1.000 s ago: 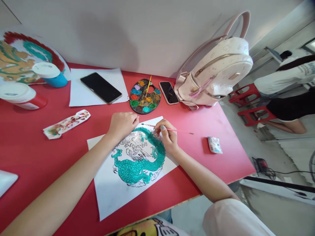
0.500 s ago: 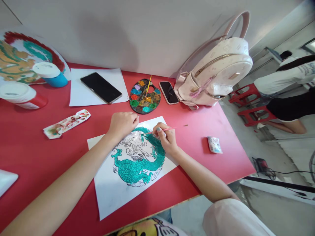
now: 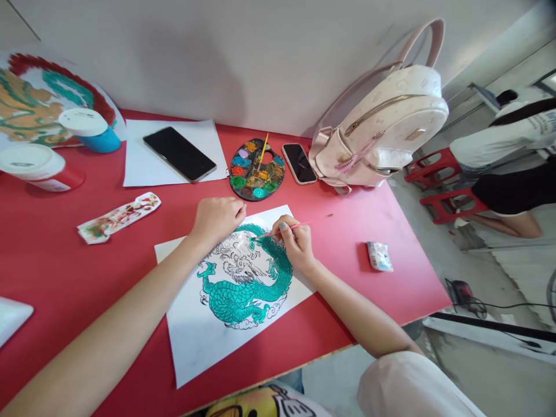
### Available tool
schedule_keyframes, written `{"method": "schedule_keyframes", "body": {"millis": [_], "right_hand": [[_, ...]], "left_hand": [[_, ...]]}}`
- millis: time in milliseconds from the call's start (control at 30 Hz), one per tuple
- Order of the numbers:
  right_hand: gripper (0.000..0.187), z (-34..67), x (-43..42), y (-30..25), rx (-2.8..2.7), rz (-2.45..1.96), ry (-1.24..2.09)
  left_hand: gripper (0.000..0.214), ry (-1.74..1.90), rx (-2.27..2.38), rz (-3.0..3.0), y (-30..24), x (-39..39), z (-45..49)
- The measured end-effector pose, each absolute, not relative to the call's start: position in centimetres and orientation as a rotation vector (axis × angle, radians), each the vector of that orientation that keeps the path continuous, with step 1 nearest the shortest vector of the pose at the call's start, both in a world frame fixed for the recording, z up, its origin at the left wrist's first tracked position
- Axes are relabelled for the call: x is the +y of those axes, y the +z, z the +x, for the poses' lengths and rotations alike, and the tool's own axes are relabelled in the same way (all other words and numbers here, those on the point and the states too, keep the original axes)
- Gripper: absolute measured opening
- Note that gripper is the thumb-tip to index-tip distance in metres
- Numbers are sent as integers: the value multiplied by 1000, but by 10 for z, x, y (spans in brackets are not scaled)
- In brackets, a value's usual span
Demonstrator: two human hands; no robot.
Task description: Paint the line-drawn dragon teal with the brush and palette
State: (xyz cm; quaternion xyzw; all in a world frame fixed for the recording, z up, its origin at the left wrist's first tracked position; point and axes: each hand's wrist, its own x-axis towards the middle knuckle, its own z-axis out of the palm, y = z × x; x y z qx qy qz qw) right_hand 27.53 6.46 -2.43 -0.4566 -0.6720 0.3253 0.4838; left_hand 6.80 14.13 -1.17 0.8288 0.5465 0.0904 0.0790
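In my right hand [image 3: 294, 238] a thin pink paintbrush [image 3: 310, 221] is pinched between thumb and fingers, its tip on the upper part of a dragon drawing [image 3: 247, 301]. Teal paint covers most of the dragon's body and legs, while the head in the middle is bare black line work. My left hand [image 3: 218, 218] rests with fingers curled on the upper left edge of the white paper [image 3: 191, 353]; nothing shows in it. Just beyond the paper lies a palette [image 3: 256, 171] of many colours, with a yellow brush [image 3: 263, 152] across it.
A phone [image 3: 179, 153] lies on blank paper, and another phone [image 3: 299, 164] sits beside a pink backpack [image 3: 386, 127]. To the left are paint jars [image 3: 43, 168], a stained strip [image 3: 119, 218] and a painted sheet [image 3: 52, 104]. A small packet [image 3: 379, 256] lies right. People sit on red stools [image 3: 454, 205].
The right hand and brush have shifted very slightly, with the tip staying near the same spot of the dragon. My left hand stays in place.
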Motion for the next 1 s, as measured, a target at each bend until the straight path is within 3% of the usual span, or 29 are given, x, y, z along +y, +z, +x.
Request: {"method": "schedule_keyframes", "body": {"millis": [1000], "right_hand": [[57, 276, 65, -26, -1620, -1159, 722]], "left_hand": [[45, 178, 1658, 2565, -13, 142, 69]]}}
